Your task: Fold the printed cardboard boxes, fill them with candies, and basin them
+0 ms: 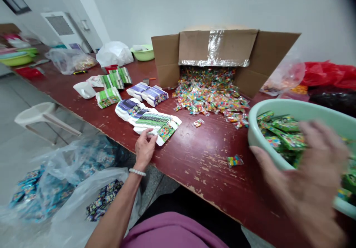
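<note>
My left hand [145,149], with a beaded bracelet at its wrist, has its thumb and fingertips closed on the edge of the front green flat carton [166,131]. That carton lies at the near end of a fanned row of green and purple folded cartons [147,118]. My right hand [308,177] is blurred by motion above the rim of a pale green basin [251,129]; thumb and fingers are apart, and nothing shows in them. Inside the basin are filled green candy boxes [289,138]. Single candy packets [235,160] lie on the table between my hands.
A cardboard box [219,47] on its side spills small candy packets [208,95] onto the red table [200,181]. Bundled purple cartons [148,93], green cartons [108,97] and a white cup [84,90] stand farther left. Plastic bags of packets [69,181] and a white stool [41,116] are below.
</note>
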A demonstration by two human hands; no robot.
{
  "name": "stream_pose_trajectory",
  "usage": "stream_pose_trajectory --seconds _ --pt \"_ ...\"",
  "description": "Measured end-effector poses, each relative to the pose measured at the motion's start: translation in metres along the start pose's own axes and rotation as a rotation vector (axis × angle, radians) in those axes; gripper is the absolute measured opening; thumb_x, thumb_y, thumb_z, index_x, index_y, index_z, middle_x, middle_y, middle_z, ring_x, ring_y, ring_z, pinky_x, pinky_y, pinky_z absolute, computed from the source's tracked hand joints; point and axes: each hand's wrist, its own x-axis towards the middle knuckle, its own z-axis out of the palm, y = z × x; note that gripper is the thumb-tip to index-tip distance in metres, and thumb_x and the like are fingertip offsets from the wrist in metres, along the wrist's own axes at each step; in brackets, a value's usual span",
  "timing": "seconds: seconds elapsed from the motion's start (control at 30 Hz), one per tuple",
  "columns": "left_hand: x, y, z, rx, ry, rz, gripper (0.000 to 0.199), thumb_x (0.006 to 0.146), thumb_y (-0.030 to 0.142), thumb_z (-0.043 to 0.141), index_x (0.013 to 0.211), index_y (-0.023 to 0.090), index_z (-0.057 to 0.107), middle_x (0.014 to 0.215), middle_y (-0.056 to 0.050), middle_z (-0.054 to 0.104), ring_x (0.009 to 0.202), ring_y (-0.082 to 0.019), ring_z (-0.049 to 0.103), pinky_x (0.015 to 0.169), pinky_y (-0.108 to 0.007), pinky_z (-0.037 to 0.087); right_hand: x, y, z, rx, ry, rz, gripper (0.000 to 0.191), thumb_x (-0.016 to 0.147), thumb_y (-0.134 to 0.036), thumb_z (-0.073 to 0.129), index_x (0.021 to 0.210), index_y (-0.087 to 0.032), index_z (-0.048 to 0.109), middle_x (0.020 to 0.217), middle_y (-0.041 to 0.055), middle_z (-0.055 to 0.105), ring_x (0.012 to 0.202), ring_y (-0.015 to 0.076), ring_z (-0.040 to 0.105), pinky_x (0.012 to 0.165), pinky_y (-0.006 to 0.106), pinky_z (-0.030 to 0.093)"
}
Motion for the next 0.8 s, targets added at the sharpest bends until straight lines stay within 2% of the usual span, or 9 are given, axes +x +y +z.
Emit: stream_pose_trajectory --seconds 0.1,0.23,0.3,0.4,0.47,0.53,0.67,0.7,0.8 --pt "-0.009 0.011 0.000 -0.166 -0.031 0.017 0.048 0.083 0.041 0.062 0.124 0.016 0.061 0.081 -0.001 0.068 0.069 -0.015 0.062 0.065 -0.025 0.047 -0.026 -0.041 0.043 0.224 -0.185 0.072 0.067 0.087 -0.036 0.071 0.146 -0.020 0.043 0.144 0.0176 0.049 0.134 0.0364 0.048 0.111 0.060 0.040" --pt "-0.031 0.029 0.006 -0.479 -0.155 -0.048 0.047 0.076 0.037 0.071 0.118 0.016 0.062 0.076 0.002 0.063 0.063 -0.012 0.059 0.062 -0.022 0.048 -0.058 -0.068 0.112 0.712 -0.528 0.620 0.070 0.084 -0.043 0.069 0.143 -0.018 0.040 0.132 0.0198 0.058 0.098 0.0259 0.067 0.082 0.044 0.058" --pt "-0.040 0.033 0.012 -0.593 -0.223 -0.111 0.048 0.073 0.035 0.075 0.115 0.016 0.061 0.076 0.002 0.063 0.064 -0.012 0.059 0.061 -0.023 0.049 -0.066 -0.070 0.139 0.898 -0.559 0.820 0.066 0.082 -0.047 0.070 0.137 -0.018 0.045 0.130 0.0168 0.060 0.094 0.0215 0.067 0.076 0.035 0.058" --pt "-0.050 0.033 0.019 -0.594 -0.290 -0.135 0.047 0.073 0.034 0.075 0.115 0.017 0.061 0.080 0.000 0.066 0.069 -0.014 0.063 0.064 -0.024 0.051 -0.067 -0.069 0.162 1.040 -0.439 0.937 0.058 0.077 -0.043 0.073 0.124 -0.018 0.051 0.105 0.0072 0.068 0.086 0.0173 0.066 0.073 0.029 0.055" --pt "-0.053 0.031 0.021 -0.542 -0.306 -0.085 0.046 0.075 0.032 0.073 0.117 0.018 0.061 0.083 0.000 0.067 0.075 -0.015 0.064 0.070 -0.025 0.051 -0.064 -0.068 0.167 1.126 -0.352 1.002 0.057 0.074 -0.037 0.075 0.121 -0.018 0.050 0.092 0.0026 0.070 0.080 0.0163 0.066 0.072 0.029 0.054" --pt "-0.053 0.031 0.019 -0.467 -0.311 -0.017 0.047 0.077 0.030 0.071 0.122 0.020 0.060 0.083 0.000 0.067 0.078 -0.016 0.063 0.075 -0.026 0.050 -0.059 -0.067 0.167 1.194 -0.295 1.063 0.058 0.072 -0.033 0.076 0.120 -0.019 0.047 0.092 0.0026 0.072 0.081 0.0169 0.067 0.073 0.029 0.054" --pt "-0.051 0.044 0.001 -0.451 -0.383 -0.040 0.059 0.073 0.035 0.078 0.127 0.020 0.058 0.081 0.001 0.064 0.075 -0.015 0.061 0.073 -0.026 0.049 -0.051 -0.066 0.152 1.266 -0.392 1.010 0.045 0.073 -0.031 0.076 0.112 -0.019 0.055 0.095 0.0045 0.075 0.083 0.0178 0.069 0.076 0.029 0.055" --pt "-0.051 0.049 -0.004 -0.497 -0.461 -0.095 0.055 0.075 0.040 0.077 0.123 0.019 0.060 0.083 0.000 0.066 0.076 -0.016 0.062 0.072 -0.026 0.049 -0.049 -0.067 0.146 1.289 -0.447 0.957 0.040 0.074 -0.031 0.075 0.108 -0.019 0.058 0.094 0.0040 0.075 0.084 0.0175 0.069 0.078 0.029 0.055" --pt "-0.056 0.062 -0.016 -0.672 -0.895 -0.317 0.047 0.078 0.052 0.075 0.106 0.015 0.069 0.089 -0.008 0.072 0.081 -0.021 0.068 0.076 -0.032 0.052 -0.046 -0.074 0.125 1.348 -0.610 0.804 0.027 0.081 -0.032 0.071 0.105 -0.021 0.063 0.094 0.0029 0.074 0.086 0.0168 0.068 0.079 0.027 0.054"
